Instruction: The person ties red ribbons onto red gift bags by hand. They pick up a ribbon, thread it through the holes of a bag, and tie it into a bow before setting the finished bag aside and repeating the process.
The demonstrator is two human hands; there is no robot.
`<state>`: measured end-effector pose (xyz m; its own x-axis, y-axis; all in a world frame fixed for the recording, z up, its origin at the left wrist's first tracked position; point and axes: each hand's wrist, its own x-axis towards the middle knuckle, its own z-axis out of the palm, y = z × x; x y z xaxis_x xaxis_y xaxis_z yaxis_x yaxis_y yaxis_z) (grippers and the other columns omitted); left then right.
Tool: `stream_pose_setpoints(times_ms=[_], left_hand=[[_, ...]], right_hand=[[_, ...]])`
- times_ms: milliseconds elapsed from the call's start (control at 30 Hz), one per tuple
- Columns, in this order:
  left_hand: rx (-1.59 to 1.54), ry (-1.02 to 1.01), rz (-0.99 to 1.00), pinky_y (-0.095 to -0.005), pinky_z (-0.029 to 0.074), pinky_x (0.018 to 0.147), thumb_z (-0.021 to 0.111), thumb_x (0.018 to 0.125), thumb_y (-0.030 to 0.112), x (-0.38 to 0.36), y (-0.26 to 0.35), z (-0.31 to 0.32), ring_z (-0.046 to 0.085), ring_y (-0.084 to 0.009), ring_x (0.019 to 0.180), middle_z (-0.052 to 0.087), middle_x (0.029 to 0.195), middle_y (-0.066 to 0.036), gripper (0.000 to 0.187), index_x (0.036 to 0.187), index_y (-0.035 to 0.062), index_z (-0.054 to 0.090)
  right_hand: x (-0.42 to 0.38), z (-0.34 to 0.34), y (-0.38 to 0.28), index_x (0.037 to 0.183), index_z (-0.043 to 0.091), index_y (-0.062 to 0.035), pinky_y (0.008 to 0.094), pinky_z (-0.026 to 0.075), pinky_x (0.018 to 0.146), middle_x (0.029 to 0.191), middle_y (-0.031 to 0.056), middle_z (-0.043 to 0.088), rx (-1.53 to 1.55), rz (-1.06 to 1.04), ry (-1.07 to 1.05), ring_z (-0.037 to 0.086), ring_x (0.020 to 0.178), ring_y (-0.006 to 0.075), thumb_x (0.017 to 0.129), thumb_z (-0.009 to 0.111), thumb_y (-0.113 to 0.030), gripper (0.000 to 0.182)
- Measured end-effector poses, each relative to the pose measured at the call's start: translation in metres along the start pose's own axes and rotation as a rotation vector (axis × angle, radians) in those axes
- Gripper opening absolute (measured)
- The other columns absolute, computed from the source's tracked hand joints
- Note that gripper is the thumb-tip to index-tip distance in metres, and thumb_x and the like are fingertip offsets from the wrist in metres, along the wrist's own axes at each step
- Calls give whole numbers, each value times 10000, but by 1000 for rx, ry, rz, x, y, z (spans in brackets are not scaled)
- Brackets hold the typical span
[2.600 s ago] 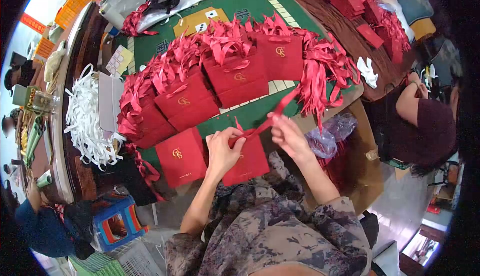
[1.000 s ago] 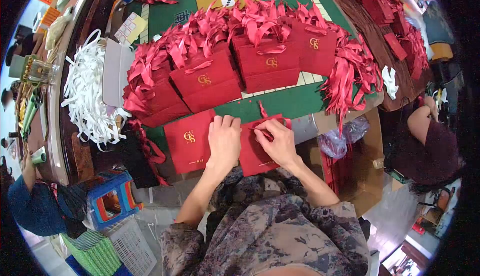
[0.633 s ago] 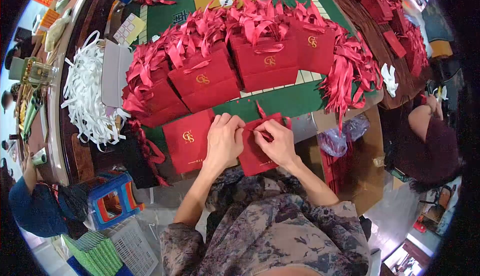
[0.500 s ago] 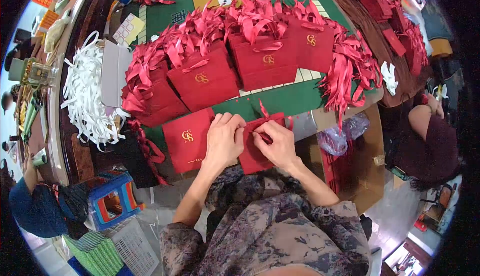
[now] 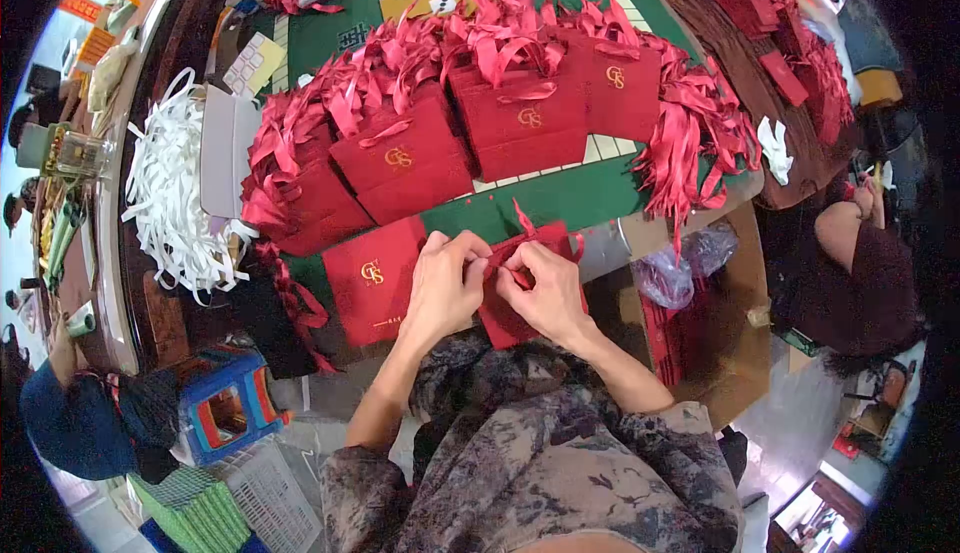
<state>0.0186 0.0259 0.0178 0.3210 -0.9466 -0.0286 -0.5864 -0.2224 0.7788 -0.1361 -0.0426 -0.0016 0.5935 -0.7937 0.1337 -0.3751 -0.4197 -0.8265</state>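
Note:
A small red paper bag (image 5: 508,318) lies flat in front of me at the table's near edge, between my two hands. My left hand (image 5: 445,288) bends over its upper left corner, thumb and forefinger pinched. Close beside it my right hand (image 5: 545,293) pinches too, its thumb and forefinger curled into a ring at the bag's top. A red ribbon (image 5: 524,218) sticks up from that edge; the fingers partly hide where it is gripped. Left of my left hand lies another red bag (image 5: 365,283) with a gold logo.
Rows of red gift bags (image 5: 400,168) with ribbon handles stand behind my hands on the green mat (image 5: 460,215). White ribbons (image 5: 180,183) heap at left. An open cardboard box (image 5: 735,353) sits at right. Other people are at both sides, one in a dark sleeve (image 5: 850,288).
My left fingertips have come in to the right, toward the ribbon at the bag's top edge. My right hand has shifted slightly left, its thumb and forefinger now forming a ring.

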Motion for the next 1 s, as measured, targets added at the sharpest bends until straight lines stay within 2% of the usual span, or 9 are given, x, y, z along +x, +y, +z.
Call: stream_pose_setpoints(times_ms=[133,267,367,433,600,667,767,800,1000], left_hand=[[16,26,-1,-429,489,740,655,819,31,-2,2,3,589,-316,822,648,787,-132,94,913,24,654],[99,89,73,-409,491,745,657,812,29,-4,6,5,588,-298,819,650,762,-113,110,920,39,675],[186,118,137,-403,490,729,652,803,20,-8,11,11,582,-297,800,656,751,-98,115,912,46,681],[165,119,107,-401,493,731,651,816,20,-7,14,8,585,-295,799,663,758,-96,101,908,43,688],[36,90,43,-392,509,728,667,828,15,-4,12,4,597,-275,814,680,827,-111,116,935,46,701],[21,80,38,-384,514,716,679,823,21,-4,11,5,600,-271,816,682,842,-111,127,945,48,701],[-65,29,-4,-364,520,687,715,800,29,-4,5,11,598,-261,827,679,852,-97,175,972,52,701],[-26,63,66,-359,522,677,731,783,28,-6,5,13,595,-258,833,681,859,-90,203,982,55,699],[132,254,333,-371,494,745,746,754,-1,-14,11,30,580,-275,827,675,859,-66,162,894,50,683]], right_hand=[[1,-1,-2,794,579,-25,373,480,595,756,131,618,40,76,1,626,654,294,770,729,-112,175],[1,1,-4,793,566,-15,379,484,595,756,137,624,12,120,-3,628,652,303,763,730,-108,191],[1,5,-4,805,563,-16,398,485,585,754,134,614,-52,4,46,626,662,311,770,729,-94,186],[1,4,0,820,563,-25,422,483,577,747,123,591,-142,-207,65,619,668,318,778,732,-75,181],[-3,-5,0,888,607,-31,405,500,661,819,98,590,-280,-269,35,628,771,299,799,734,-69,160],[3,-19,-9,943,641,-36,398,506,736,893,103,608,-155,-176,-20,620,872,304,827,722,-87,151],[19,-40,-15,963,657,-40,406,503,786,939,113,618,-102,-213,-6,601,934,320,846,710,-95,140],[23,-41,-9,947,659,-33,421,490,818,943,117,622,-122,-221,-13,590,936,326,856,694,-84,111],[44,-54,13,908,704,-50,406,487,788,906,121,641,-301,-195,-414,615,911,318,900,640,-212,175]])
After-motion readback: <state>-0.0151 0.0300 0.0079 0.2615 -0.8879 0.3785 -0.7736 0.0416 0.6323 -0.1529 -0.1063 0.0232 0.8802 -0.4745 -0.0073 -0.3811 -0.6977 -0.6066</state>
